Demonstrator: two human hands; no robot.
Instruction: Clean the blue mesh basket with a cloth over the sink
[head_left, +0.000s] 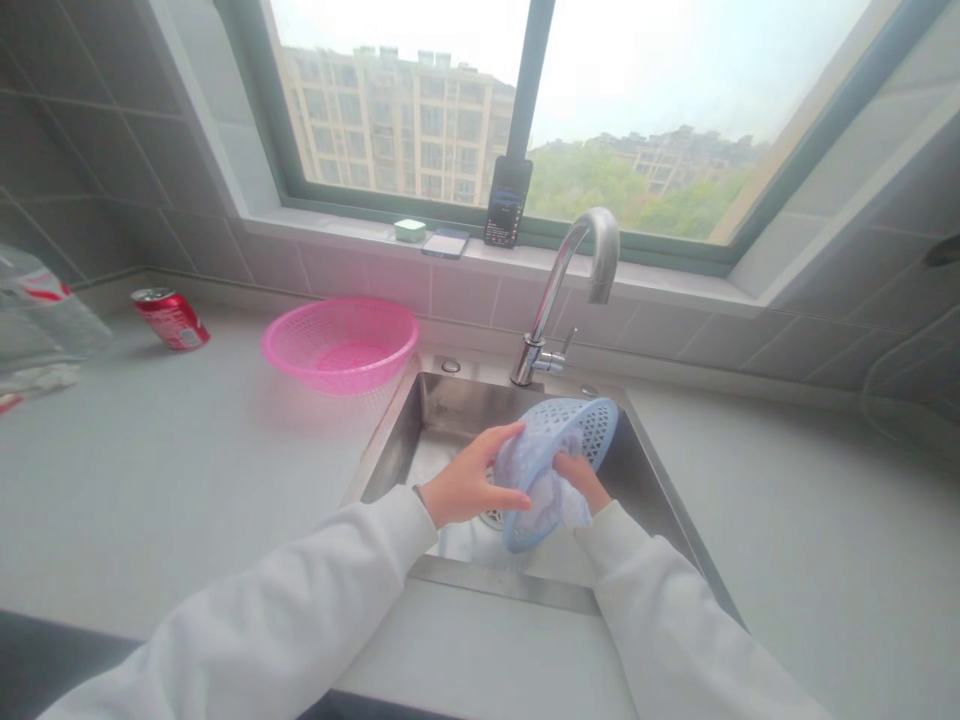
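A light blue plastic colander (598, 428) with a pattern of holes is held tilted on its side over the stainless steel sink (502, 590). My left hand (471, 476) grips it from the left, thumb and fingers spread around its outer side. Inside the bowl, my right hand (582, 482) is closed on a thin pale cloth (553, 500), pressed against the inner wall. Part of the cloth hangs below the right hand, and most of that hand's fingers are hidden by it. Under the colander, the sink drain (491, 519) partly shows.
A chrome faucet (559, 275) arches over the sink's back. Left on the counter stand a pink basket (341, 345), a red can (171, 319) and a blurred clear plastic bottle (52, 310). The windowsill holds a phone (508, 202), a flat device (445, 243) and a green box (409, 231).
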